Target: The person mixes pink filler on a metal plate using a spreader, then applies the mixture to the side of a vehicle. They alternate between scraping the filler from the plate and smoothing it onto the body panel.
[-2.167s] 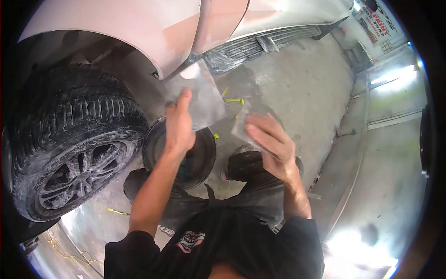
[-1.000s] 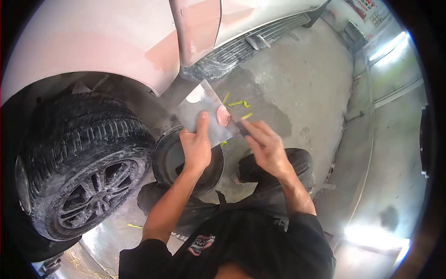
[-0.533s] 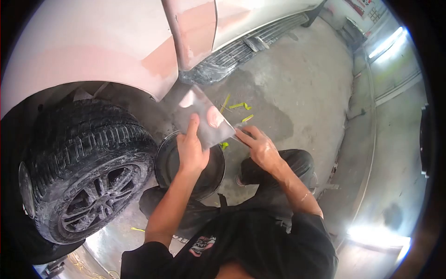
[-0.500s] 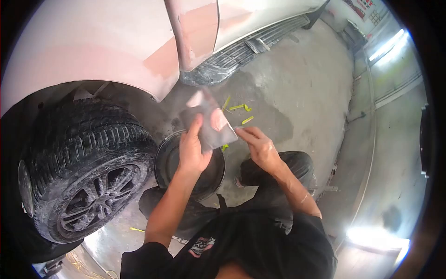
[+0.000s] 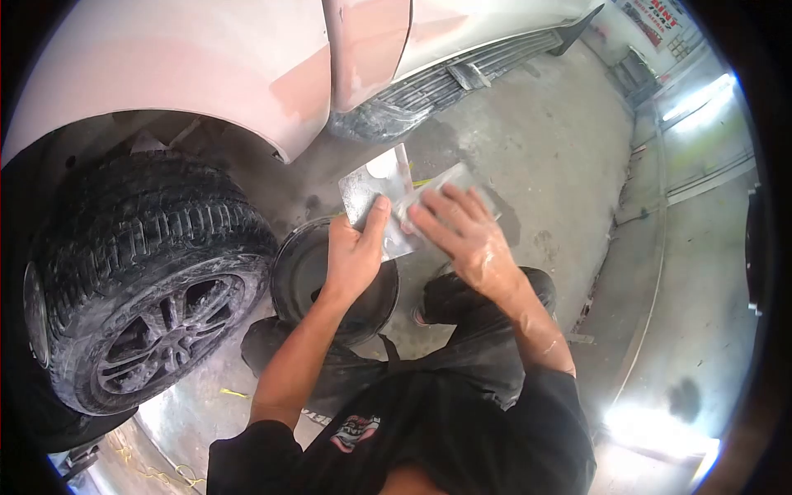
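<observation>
My left hand (image 5: 355,256) grips a thin, flat metal putty spreader (image 5: 358,191), its thumb lying across the face. Grey smears and a bright pale patch show on that sheet. My right hand (image 5: 477,243) is partly blurred, its fingers over a second thin flat spreader (image 5: 460,175). Both spreaders meet or overlap at their near edges, where a little pinkish putty shows; exact contact is hard to make out. Below my left hand stands a round black basin (image 5: 394,299).
On my left is a dusty wheel (image 5: 177,330) under a white vehicle panel (image 5: 206,49) with pinkish patches. A ribbed side step (image 5: 462,78) runs along the vehicle. Concrete floor (image 5: 544,157) bears damp marks and yellow strips (image 5: 234,393). A wall (image 5: 701,247) rises at right.
My right hand has moved up from the sheet's corner and now lies over a second spreader beside the first. The left-hand spreader has turned, its pink putty no longer plainly visible.
</observation>
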`<state>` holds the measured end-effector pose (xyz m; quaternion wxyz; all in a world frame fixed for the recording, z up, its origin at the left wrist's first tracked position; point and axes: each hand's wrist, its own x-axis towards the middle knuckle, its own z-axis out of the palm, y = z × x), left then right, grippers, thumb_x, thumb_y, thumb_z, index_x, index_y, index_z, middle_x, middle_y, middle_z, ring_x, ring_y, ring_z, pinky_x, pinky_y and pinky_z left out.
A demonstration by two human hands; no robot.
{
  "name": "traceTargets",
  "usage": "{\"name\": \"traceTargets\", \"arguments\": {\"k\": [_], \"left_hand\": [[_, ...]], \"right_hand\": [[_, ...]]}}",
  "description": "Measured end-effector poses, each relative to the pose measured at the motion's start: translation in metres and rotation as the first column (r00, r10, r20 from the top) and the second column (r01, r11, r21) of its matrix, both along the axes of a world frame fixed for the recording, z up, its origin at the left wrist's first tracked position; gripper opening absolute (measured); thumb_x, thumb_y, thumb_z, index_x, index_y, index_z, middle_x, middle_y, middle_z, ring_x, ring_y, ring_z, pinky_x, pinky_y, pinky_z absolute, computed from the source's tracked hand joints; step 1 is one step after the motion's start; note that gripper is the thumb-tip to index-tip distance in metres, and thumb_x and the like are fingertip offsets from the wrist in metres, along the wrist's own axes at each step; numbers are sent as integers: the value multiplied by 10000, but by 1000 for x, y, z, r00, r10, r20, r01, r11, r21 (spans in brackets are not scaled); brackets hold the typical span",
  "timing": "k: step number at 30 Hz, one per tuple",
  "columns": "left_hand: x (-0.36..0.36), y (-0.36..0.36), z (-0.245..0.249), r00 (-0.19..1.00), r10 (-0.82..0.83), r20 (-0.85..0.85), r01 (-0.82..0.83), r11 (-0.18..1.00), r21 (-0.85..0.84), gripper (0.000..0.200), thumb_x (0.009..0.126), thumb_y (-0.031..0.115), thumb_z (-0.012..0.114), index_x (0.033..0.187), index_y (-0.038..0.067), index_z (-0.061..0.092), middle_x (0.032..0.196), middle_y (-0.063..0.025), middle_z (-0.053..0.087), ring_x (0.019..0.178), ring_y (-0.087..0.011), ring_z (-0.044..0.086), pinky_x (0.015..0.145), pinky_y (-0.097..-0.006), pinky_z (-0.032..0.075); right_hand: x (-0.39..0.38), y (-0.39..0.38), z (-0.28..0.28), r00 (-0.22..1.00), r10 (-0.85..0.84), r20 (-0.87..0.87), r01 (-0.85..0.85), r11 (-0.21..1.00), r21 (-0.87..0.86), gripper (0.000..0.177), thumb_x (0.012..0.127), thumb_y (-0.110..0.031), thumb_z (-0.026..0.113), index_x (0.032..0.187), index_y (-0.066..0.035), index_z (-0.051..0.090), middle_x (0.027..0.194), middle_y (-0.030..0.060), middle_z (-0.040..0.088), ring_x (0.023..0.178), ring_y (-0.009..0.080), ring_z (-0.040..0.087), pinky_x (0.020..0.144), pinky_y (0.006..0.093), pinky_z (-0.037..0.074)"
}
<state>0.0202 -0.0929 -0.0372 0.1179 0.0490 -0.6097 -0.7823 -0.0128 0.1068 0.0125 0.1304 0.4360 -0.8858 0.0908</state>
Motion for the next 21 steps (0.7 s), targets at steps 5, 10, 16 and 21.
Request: {"name": "traceTargets", "arguments": {"k": [5,10,16,21], "left_hand": [[-3,-8,-6,993,92,79,-77,981,-179,301,1027,232,613,1066,-58,681,961,-38,693,829,-84,583,723,-291,487],[-16,-21,17,984,76,161,-148,849,507,357,1011,232,619,1247,-35,593,1166,-87,662,972,-174,657,848,-370,554],[-14,-4,-1,969,-221,109,36,563,825,431,1024,282,601,1339,-6,533,1242,-105,646,1067,-211,670,939,-408,545],[-8,-10,7,989,-138,-57,136,675,725,339,1010,213,634,1296,41,573,1223,-70,653,1080,-200,666,918,-411,569]], "right_hand": [[29,-2,-27,970,188,152,-197,979,50,686,752,-43,644,1415,-191,551,1426,94,518,1295,390,498,1082,609,385],[20,18,-13,947,203,249,-141,959,-247,669,675,42,719,1314,-137,641,1329,93,611,1226,355,580,1068,606,421],[24,-18,7,943,316,102,-150,678,-719,687,767,138,653,1405,-105,587,1398,166,578,1304,428,541,1084,555,438],[-2,-13,-17,986,99,137,-45,936,-350,660,811,105,593,1430,-124,560,1457,165,519,1342,450,484,1085,599,405]]}}
